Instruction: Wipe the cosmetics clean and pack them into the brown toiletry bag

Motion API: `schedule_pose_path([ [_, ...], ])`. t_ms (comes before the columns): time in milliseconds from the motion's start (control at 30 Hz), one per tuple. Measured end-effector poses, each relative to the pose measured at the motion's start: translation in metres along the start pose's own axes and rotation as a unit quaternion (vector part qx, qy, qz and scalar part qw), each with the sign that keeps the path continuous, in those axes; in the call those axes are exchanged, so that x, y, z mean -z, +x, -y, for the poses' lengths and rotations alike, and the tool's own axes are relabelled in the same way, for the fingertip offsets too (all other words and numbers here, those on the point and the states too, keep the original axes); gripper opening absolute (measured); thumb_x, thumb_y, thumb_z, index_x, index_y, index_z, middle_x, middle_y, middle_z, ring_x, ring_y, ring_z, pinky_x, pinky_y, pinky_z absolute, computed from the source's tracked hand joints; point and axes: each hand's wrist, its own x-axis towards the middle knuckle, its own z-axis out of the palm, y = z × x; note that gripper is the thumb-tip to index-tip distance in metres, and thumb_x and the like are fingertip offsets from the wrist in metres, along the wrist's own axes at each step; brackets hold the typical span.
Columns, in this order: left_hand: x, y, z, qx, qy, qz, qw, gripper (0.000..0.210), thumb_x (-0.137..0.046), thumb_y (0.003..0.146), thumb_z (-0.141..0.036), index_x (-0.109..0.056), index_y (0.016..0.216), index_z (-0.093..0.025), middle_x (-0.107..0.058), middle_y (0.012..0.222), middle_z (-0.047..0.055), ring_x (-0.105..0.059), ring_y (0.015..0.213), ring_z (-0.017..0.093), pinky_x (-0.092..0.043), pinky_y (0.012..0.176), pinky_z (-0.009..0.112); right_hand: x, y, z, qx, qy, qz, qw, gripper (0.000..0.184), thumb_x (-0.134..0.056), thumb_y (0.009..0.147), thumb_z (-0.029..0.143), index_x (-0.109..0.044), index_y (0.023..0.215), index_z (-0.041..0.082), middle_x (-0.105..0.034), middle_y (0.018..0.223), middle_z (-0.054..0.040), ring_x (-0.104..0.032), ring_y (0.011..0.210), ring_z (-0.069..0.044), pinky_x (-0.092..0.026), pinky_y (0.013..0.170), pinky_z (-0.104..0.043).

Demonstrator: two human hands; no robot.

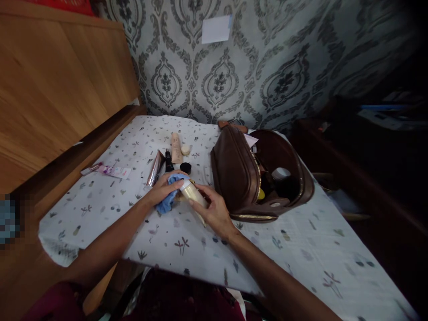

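A pale yellow tube with a white cap (193, 195) is gripped in my right hand (216, 209), tilted above the table. My left hand (164, 186) is closed around a crumpled blue cloth (167, 203), which presses against the tube's cap end. Just beyond my hands lie a shiny rose-metallic tube (155, 168), a small black tube (168, 161), a beige tube (176, 148), a small round cream-coloured pot (185, 150) and a round black pot (185, 168). To the right stands an unzipped brown toiletry bag (234, 169) with several items inside, mostly in shadow.
The table has a white patterned cloth (267, 249). At its left lies a pink and white tube (115, 171). A wooden panel (63, 76) rises on the left, and patterned wallpaper (220, 84) covers the wall behind. Dark furniture (374, 178) stands at the right.
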Motion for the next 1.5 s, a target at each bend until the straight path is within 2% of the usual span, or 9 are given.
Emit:
schedule_pose_path([
  [133, 0.001, -0.001, 0.002, -0.002, -0.007, 0.004, 1.0, 0.036, -0.062, 0.084, -0.053, -0.07, 0.101, -0.021, -0.069, 0.099, 0.007, -0.065, 0.095, 0.021, -0.051, 0.087, 0.03, 0.0, 0.001, -0.002, -0.082, 0.108, 0.026, 0.99, 0.052, -0.07, 0.076, 0.048, -0.063, 0.12, 0.021, -0.068, 0.093, -0.0047, -0.063, 0.083, -0.021, -0.052, 0.075, -0.035],
  [267, 0.001, -0.001, 0.002, 0.004, -0.005, 0.003, 1.0, 0.04, -0.061, 0.083, -0.056, -0.071, 0.101, -0.022, -0.07, 0.101, 0.008, -0.065, 0.096, 0.023, -0.052, 0.087, 0.033, 0.002, 0.001, 0.004, -0.182, 0.248, 0.088, 0.947, 0.059, -0.069, 0.076, 0.057, -0.059, 0.125, 0.024, -0.07, 0.085, -0.0038, -0.068, 0.072, -0.021, -0.053, 0.061, -0.032],
  [500, 0.0, 0.0, 0.003, 0.012, -0.012, -0.009, 1.0, 0.042, -0.061, 0.083, -0.058, -0.073, 0.095, -0.019, -0.07, 0.092, 0.008, -0.065, 0.086, 0.02, -0.052, 0.077, 0.029, 0.001, -0.001, 0.011, -0.234, 0.365, 0.142, 0.89, 0.061, -0.076, 0.071, 0.054, -0.059, 0.121, 0.022, -0.073, 0.087, -0.0052, -0.072, 0.076, -0.023, -0.057, 0.072, -0.037],
  [600, -0.005, -0.002, 0.004, 0.003, 0.023, -0.024, 0.999, 0.046, -0.055, 0.089, -0.056, -0.069, 0.111, -0.019, -0.069, 0.099, 0.008, -0.064, 0.086, 0.02, -0.051, 0.08, 0.031, -0.001, -0.001, 0.012, -0.235, 0.37, 0.143, 0.888, 0.061, -0.074, 0.072, 0.056, -0.059, 0.122, 0.024, -0.074, 0.09, -0.0057, -0.073, 0.081, -0.025, -0.057, 0.072, -0.038],
  [733, -0.015, -0.007, 0.004, -0.109, 0.141, -0.017, 0.984, 0.059, -0.047, 0.093, -0.057, -0.051, 0.14, -0.021, -0.059, 0.124, 0.013, -0.056, 0.113, 0.027, -0.042, 0.102, 0.043, -0.003, 0.0, 0.01, -0.228, 0.352, 0.117, 0.9, 0.061, -0.077, 0.068, 0.058, -0.062, 0.117, 0.024, -0.074, 0.095, -0.0055, -0.072, 0.087, -0.025, -0.056, 0.073, -0.036],
  [1000, -0.022, -0.013, 0.006, -0.202, 0.211, 0.049, 0.955, 0.073, -0.049, 0.092, -0.059, -0.032, 0.153, -0.023, -0.039, 0.151, 0.016, -0.036, 0.14, 0.033, -0.03, 0.115, 0.049, -0.006, 0.002, 0.005, -0.199, 0.352, 0.089, 0.91, 0.061, -0.074, 0.071, 0.057, -0.055, 0.12, 0.025, -0.071, 0.1, -0.0053, -0.069, 0.093, -0.023, -0.056, 0.076, -0.033],
  [1133, -0.025, -0.013, 0.0, -0.172, 0.231, 0.016, 0.957, 0.056, -0.046, 0.097, -0.049, -0.043, 0.145, -0.021, -0.051, 0.138, 0.015, -0.048, 0.129, 0.028, -0.037, 0.109, 0.042, -0.005, 0.001, 0.004, -0.213, 0.379, 0.088, 0.896, 0.056, -0.077, 0.07, 0.051, -0.057, 0.116, 0.025, -0.071, 0.098, -0.004, -0.069, 0.093, -0.022, -0.056, 0.078, -0.033],
  [1267, -0.024, -0.013, -0.004, -0.138, 0.238, -0.03, 0.961, 0.037, -0.036, 0.101, -0.04, -0.064, 0.114, -0.019, -0.063, 0.105, 0.009, -0.06, 0.1, 0.022, -0.045, 0.092, 0.035, -0.004, -0.001, 0.002, -0.239, 0.369, 0.114, 0.891, 0.057, -0.081, 0.068, 0.047, -0.061, 0.117, 0.026, -0.073, 0.097, -0.003, -0.069, 0.09, -0.021, -0.054, 0.079, -0.032],
  [1500, -0.019, -0.01, -0.005, -0.126, 0.252, -0.033, 0.959, 0.04, -0.03, 0.101, -0.039, -0.054, 0.077, -0.02, -0.059, 0.076, 0.005, -0.057, 0.078, 0.019, -0.045, 0.077, 0.032, -0.005, -0.003, 0.004, -0.246, 0.318, 0.142, 0.905, 0.052, -0.082, 0.065, 0.053, -0.072, 0.108, 0.026, -0.074, 0.093, -0.0053, -0.07, 0.086, -0.025, -0.054, 0.074, -0.036],
])
